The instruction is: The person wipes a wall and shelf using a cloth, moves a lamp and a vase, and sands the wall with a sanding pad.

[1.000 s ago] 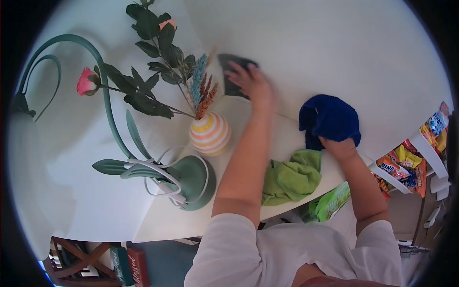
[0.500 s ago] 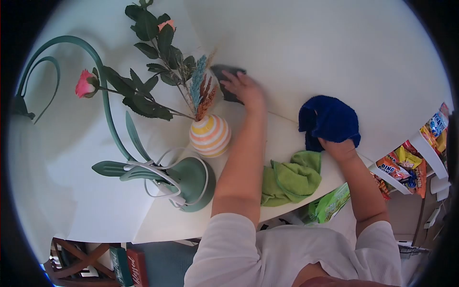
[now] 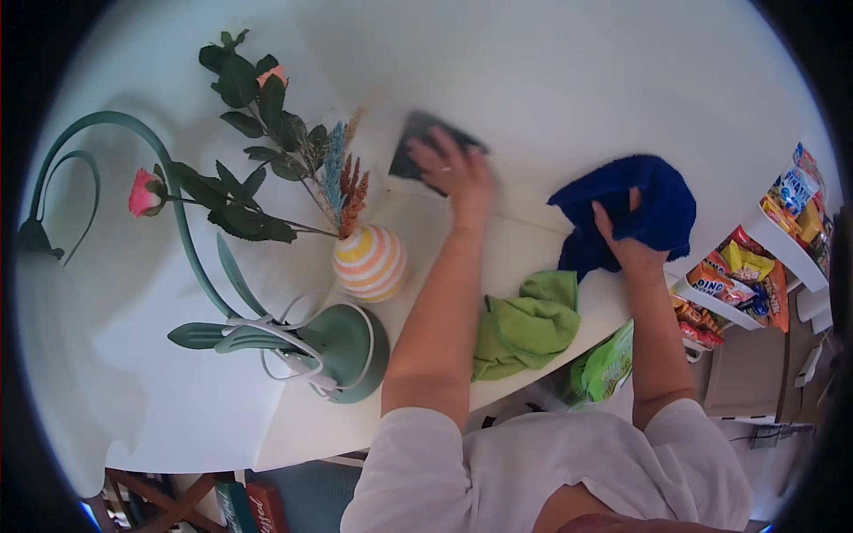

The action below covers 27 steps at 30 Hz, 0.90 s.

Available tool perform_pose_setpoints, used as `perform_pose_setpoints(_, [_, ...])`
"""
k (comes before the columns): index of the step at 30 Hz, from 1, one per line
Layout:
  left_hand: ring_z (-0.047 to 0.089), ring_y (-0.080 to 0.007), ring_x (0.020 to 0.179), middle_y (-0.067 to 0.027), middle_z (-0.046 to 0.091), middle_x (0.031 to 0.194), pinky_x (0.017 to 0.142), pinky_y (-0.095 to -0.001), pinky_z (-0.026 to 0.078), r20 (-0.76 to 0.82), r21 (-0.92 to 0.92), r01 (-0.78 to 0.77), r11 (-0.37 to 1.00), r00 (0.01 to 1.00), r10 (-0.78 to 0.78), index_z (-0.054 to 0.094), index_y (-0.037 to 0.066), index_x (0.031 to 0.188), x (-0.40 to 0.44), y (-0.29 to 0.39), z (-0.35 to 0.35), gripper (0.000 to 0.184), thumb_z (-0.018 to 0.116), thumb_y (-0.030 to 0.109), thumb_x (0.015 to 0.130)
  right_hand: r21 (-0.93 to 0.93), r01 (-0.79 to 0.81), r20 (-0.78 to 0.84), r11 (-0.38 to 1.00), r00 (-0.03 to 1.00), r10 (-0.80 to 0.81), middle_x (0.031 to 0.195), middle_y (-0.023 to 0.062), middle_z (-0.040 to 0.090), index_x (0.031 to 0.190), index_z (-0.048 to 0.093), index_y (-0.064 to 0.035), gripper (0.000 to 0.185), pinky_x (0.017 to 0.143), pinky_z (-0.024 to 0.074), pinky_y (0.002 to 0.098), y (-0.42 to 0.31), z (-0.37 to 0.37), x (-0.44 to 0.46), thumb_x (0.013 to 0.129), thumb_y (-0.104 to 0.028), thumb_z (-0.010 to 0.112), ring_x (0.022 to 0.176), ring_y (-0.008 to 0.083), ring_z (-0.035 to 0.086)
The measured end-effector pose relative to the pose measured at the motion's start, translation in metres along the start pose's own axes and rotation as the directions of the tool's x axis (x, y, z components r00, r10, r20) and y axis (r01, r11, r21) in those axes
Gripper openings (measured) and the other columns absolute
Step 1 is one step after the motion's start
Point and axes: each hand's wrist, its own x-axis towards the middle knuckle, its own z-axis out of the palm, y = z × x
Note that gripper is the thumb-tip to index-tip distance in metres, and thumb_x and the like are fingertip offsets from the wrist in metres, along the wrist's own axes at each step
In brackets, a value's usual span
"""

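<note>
My left hand (image 3: 458,176) lies with spread fingers on a dark grey cloth (image 3: 418,147), pressed against the pale surface behind the table; both are slightly blurred. At the right, my right hand (image 3: 628,238) grips a dark blue cloth (image 3: 653,191), its thumb and fingers showing against the fabric. Between my forearms a crumpled green cloth (image 3: 530,324) rests on the white tabletop (image 3: 426,355). A striped round vase (image 3: 371,263) with artificial flowers stands left of my left forearm.
A green lamp base (image 3: 351,351) with a coiled white cord sits at the left. Snack packets (image 3: 729,277) fill white racks at the right. Below the table's front edge is a green package (image 3: 604,364). Two books (image 3: 249,508) are at the lower left.
My left hand and the grey cloth have shifted about on the surface. My right hand has raised and spread the blue cloth, showing more fingers. The whole view has turned slightly.
</note>
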Motion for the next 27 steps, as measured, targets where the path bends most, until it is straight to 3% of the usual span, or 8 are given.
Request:
perform_pose_setpoints(4, [0.0, -0.0477, 0.131, -0.0262, 0.0, 0.144, 0.096, -0.0675, 0.004, 0.328, 0.062, -0.575, 0.816, 0.784, 0.528, 0.027, 0.015, 0.137, -0.033, 0.054, -0.007, 0.068, 0.056, 0.041, 0.081, 0.026, -0.087, -0.019, 0.996, 0.996, 0.088, 0.115, 0.0126, 0.053, 0.109, 0.057, -0.0076, 0.057, 0.097, 0.0322, 0.0413, 0.016, -0.002, -0.001, 0.065, -0.04, 0.07, 0.111, 0.0321, 0.046])
perform_pose_setpoints(7, [0.002, -0.0457, 0.131, -0.0247, 0.003, 0.144, 0.097, -0.0663, 0.003, 0.395, 0.106, -0.688, 0.718, 0.692, 0.605, 0.033, 0.015, 0.135, -0.008, 0.021, -0.019, 0.069, 0.06, 0.043, 0.078, 0.037, -0.084, -0.002, 0.996, 0.996, 0.084, 0.116, 0.0123, 0.053, 0.112, 0.055, -0.0081, 0.058, 0.098, 0.0319, 0.0413, 0.044, -0.004, -0.012, 0.065, -0.039, 0.07, 0.112, 0.0319, 0.045])
perform_pose_setpoints(13, [0.01, -0.0428, 0.131, -0.0199, 0.006, 0.145, 0.097, -0.0673, 0.006, 0.173, 0.04, -0.406, 0.913, 0.903, 0.394, 0.033, 0.023, 0.134, -0.012, 0.028, -0.011, 0.069, 0.063, 0.042, 0.075, 0.111, -0.083, 0.011, 0.99, 0.997, 0.083, 0.119, 0.0119, 0.052, 0.116, 0.053, -0.0086, 0.057, 0.099, 0.0302, 0.0426, 0.051, -0.006, -0.029, 0.067, -0.035, 0.068, 0.114, 0.0323, 0.044])
perform_pose_setpoints(14, [0.009, -0.0425, 0.131, -0.0191, 0.004, 0.145, 0.096, -0.068, 0.006, 0.349, 0.123, -0.481, 0.868, 0.84, 0.416, 0.033, 0.023, 0.134, -0.019, 0.052, -0.013, 0.067, 0.063, 0.041, 0.076, 0.081, -0.072, -0.015, 0.994, 0.997, 0.073, 0.119, 0.0118, 0.051, 0.116, 0.053, -0.0087, 0.057, 0.099, 0.03, 0.0427, 0.049, -0.004, -0.029, 0.068, -0.035, 0.068, 0.114, 0.0323, 0.044])
perform_pose_setpoints(17, [0.012, -0.0456, 0.129, -0.0233, 0.006, 0.144, 0.095, -0.069, 0.004, 0.402, 0.015, -0.734, 0.679, 0.627, 0.668, 0.036, 0.017, 0.132, -0.032, 0.061, -0.008, 0.068, 0.062, 0.044, 0.075, 0.063, -0.082, -0.033, 0.995, 0.996, 0.084, 0.119, 0.0115, 0.051, 0.116, 0.052, -0.0086, 0.056, 0.1, 0.0294, 0.0429, 0.048, -0.002, -0.031, 0.068, -0.034, 0.067, 0.114, 0.0321, 0.044])
perform_pose_setpoints(20, [0.009, -0.0436, 0.131, -0.0222, 0.004, 0.145, 0.097, -0.0669, 0.005, 0.522, 0.163, -0.608, 0.777, 0.722, 0.455, 0.027, 0.015, 0.136, -0.002, 0.021, -0.032, 0.077, 0.062, 0.046, 0.075, 0.06, -0.067, -0.023, 0.996, 0.997, 0.068, 0.119, 0.0124, 0.051, 0.116, 0.052, -0.0079, 0.056, 0.1, 0.0294, 0.0432, 0.045, -0.005, -0.027, 0.068, -0.034, 0.067, 0.114, 0.0321, 0.044])
perform_pose_setpoints(22, [0.004, -0.0428, 0.132, -0.0217, 0.0, 0.145, 0.098, -0.0651, 0.004, 0.35, 0.115, -0.37, 0.922, 0.884, 0.311, 0.015, 0.011, 0.14, 0.01, -0.003, -0.046, 0.089, 0.062, 0.047, 0.074, 0.096, -0.067, -0.012, 0.993, 0.998, 0.068, 0.119, 0.0128, 0.052, 0.116, 0.053, -0.0079, 0.055, 0.1, 0.0295, 0.0435, 0.042, -0.01, -0.023, 0.069, -0.033, 0.067, 0.114, 0.0324, 0.044])
perform_pose_setpoints(27, [-0.002, -0.0484, 0.13, -0.0301, -0.002, 0.142, 0.097, -0.0669, 0.002, 0.38, 0.149, -0.594, 0.79, 0.772, 0.509, 0.01, 0.009, 0.14, -0.008, 0.029, -0.021, 0.091, 0.061, 0.046, 0.075, 0.115, -0.089, -0.052, 0.989, 0.994, 0.095, 0.116, 0.0126, 0.053, 0.114, 0.054, -0.0082, 0.053, 0.099, 0.0304, 0.0435, 0.039, -0.004, -0.026, 0.068, -0.032, 0.066, 0.112, 0.0325, 0.046])
